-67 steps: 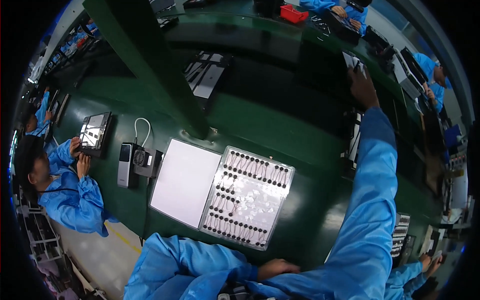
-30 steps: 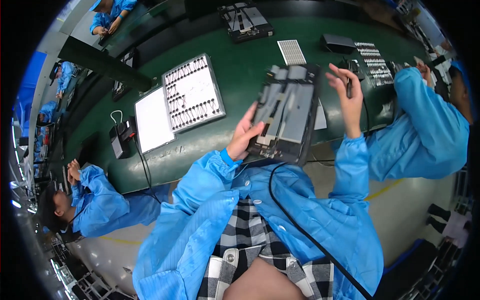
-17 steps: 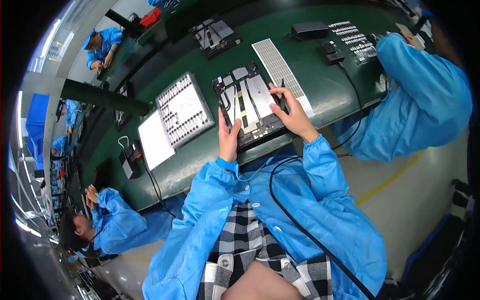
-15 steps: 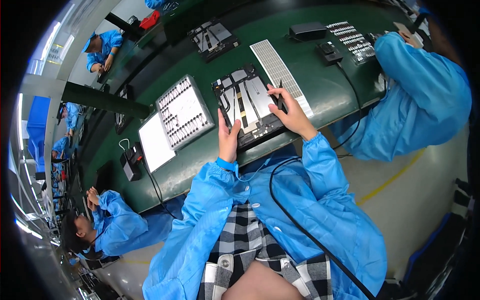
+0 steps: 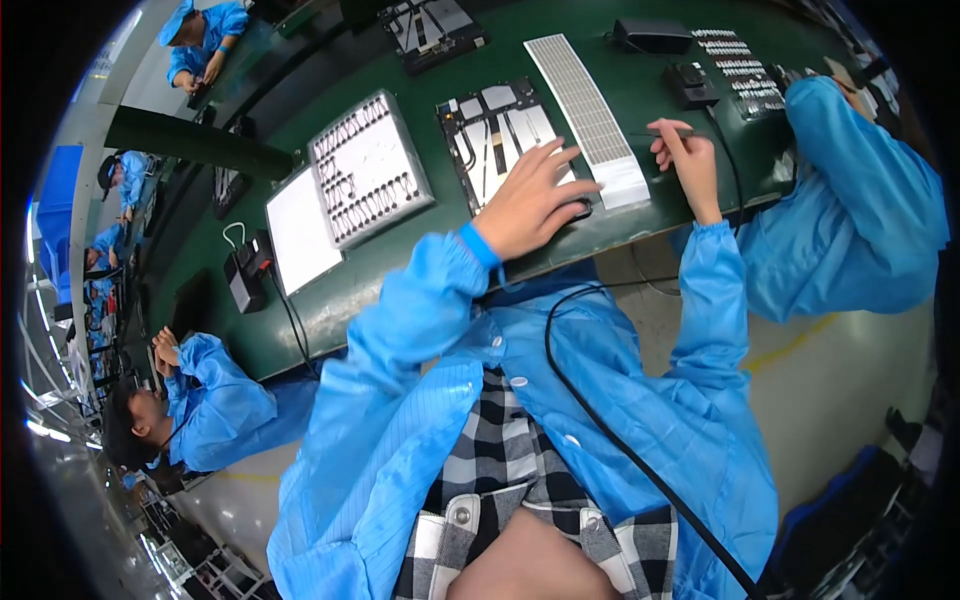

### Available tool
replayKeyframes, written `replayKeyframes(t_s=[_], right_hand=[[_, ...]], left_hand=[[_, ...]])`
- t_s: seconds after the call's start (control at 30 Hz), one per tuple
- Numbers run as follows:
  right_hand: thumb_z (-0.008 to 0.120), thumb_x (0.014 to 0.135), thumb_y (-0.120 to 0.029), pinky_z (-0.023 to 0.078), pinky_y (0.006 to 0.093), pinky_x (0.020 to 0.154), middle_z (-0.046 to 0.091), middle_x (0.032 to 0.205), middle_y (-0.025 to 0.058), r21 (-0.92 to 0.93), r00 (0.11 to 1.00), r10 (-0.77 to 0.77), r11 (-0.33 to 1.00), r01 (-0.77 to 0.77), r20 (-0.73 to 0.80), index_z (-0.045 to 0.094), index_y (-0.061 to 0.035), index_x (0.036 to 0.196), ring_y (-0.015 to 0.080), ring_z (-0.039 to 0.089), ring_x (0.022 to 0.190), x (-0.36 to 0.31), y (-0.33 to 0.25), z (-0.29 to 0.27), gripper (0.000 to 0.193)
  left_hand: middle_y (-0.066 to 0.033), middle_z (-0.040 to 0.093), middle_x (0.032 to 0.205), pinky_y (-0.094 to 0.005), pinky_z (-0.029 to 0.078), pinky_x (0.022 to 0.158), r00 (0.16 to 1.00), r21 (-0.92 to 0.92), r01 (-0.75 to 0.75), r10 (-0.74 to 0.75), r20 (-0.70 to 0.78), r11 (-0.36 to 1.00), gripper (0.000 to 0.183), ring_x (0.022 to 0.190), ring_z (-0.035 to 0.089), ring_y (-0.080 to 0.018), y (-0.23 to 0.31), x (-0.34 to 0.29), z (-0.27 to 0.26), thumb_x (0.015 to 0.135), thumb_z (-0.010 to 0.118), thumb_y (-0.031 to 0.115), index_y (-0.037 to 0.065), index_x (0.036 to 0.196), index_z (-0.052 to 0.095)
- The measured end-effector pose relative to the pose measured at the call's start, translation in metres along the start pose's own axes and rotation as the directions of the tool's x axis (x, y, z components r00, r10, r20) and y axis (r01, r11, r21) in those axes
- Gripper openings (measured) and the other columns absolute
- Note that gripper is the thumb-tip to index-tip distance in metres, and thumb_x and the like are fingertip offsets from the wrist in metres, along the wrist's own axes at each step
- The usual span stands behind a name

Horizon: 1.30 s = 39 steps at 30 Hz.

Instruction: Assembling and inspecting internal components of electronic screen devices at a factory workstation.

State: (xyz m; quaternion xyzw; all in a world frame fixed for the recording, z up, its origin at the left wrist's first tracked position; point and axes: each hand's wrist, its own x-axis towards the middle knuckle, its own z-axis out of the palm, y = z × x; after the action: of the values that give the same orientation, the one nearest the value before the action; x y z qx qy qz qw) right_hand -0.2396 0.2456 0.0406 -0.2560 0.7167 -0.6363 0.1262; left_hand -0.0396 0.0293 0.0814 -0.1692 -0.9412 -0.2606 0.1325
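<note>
On the bench lies a flat black and silver electronic device (image 5: 487, 108), its inner parts exposed. My left hand (image 5: 530, 203) is spread open over its near right part, fingers reaching toward a label sheet; the palm hides that part of the device. The sheet (image 5: 580, 95) is long and white, with rows of small printed cells and a plain strip at its near end. To the right of it, my right hand (image 5: 688, 165) is raised with fingers pinched on dark tweezers (image 5: 645, 134), whose tips point left toward the sheet.
A clear tray (image 5: 372, 170) of small black cabled parts stands left on white paper (image 5: 300, 232). Black boxes (image 5: 692, 87) with cables and another tray of small parts (image 5: 740, 75) are at the right. A similar device (image 5: 432, 35) lies farther back. A co-worker's sleeve (image 5: 835, 190) is close by.
My left hand has gone from the device's left edge to over its near right part. The right hand has left the device and moved right, past the label sheet, with the tweezers.
</note>
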Motion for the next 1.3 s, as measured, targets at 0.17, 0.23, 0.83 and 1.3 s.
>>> replayKeyframes(t_s=[0.17, 0.23, 0.83, 1.3], right_hand=[[0.055, 0.102, -0.021, 0.044, 0.0195, 0.061, 0.070, 0.087, 0.0057, 0.147, 0.999, -0.046, 0.988, 0.048, -0.019, 0.068, 0.0002, 0.109, 0.0058, 0.058, 0.070, 0.005, 0.005, 0.011, 0.025], [0.059, 0.099, -0.019, 0.048, 0.0225, 0.071, 0.073, 0.107, 0.0099, 0.133, 0.996, -0.089, 0.987, 0.092, -0.030, 0.065, -0.0024, 0.114, 0.0095, 0.063, 0.082, -0.003, 0.002, 0.007, 0.023], [0.078, 0.077, -0.019, 0.033, 0.0454, 0.114, 0.063, 0.132, 0.0046, -0.550, 0.901, -0.210, 0.733, 0.401, 0.378, 0.064, -0.0095, 0.118, 0.0288, 0.047, 0.134, -0.057, -0.016, -0.002, 0.044], [0.080, 0.076, -0.014, 0.052, 0.0368, 0.079, 0.073, 0.100, 0.0062, -0.365, 0.917, -0.369, 0.841, 0.400, 0.153, 0.065, -0.0052, 0.094, 0.0291, 0.067, 0.090, -0.059, -0.005, 0.006, 0.025]], left_hand=[[-0.0225, 0.041, 0.147, -0.0570, 0.019, 0.118, 0.992, 0.304, -0.021, -0.019, 0.128, 0.952, 0.038, 0.140, 0.031, -0.0440, -0.030, 0.028, 0.038, 0.100, 0.050, 0.041, 0.029, 0.134, 0.061], [-0.0229, 0.042, 0.146, -0.0570, 0.020, 0.117, 0.989, 0.284, -0.034, -0.008, 0.146, 0.958, 0.038, 0.140, 0.031, -0.0439, -0.030, 0.029, 0.038, 0.100, 0.050, 0.042, 0.029, 0.133, 0.061], [-0.0107, 0.057, 0.133, -0.0531, 0.025, 0.116, 0.996, 0.070, 0.084, -0.082, -0.020, 0.994, 0.062, 0.132, 0.046, -0.0328, 0.001, 0.027, 0.055, 0.080, 0.075, 0.041, 0.008, 0.130, 0.055], [-0.0032, 0.071, 0.105, -0.0549, 0.024, 0.116, 0.965, -0.164, 0.189, -0.214, -0.150, 0.968, 0.018, 0.112, 0.061, -0.0260, 0.000, 0.031, 0.059, 0.085, 0.071, 0.021, 0.009, 0.097, 0.067]])
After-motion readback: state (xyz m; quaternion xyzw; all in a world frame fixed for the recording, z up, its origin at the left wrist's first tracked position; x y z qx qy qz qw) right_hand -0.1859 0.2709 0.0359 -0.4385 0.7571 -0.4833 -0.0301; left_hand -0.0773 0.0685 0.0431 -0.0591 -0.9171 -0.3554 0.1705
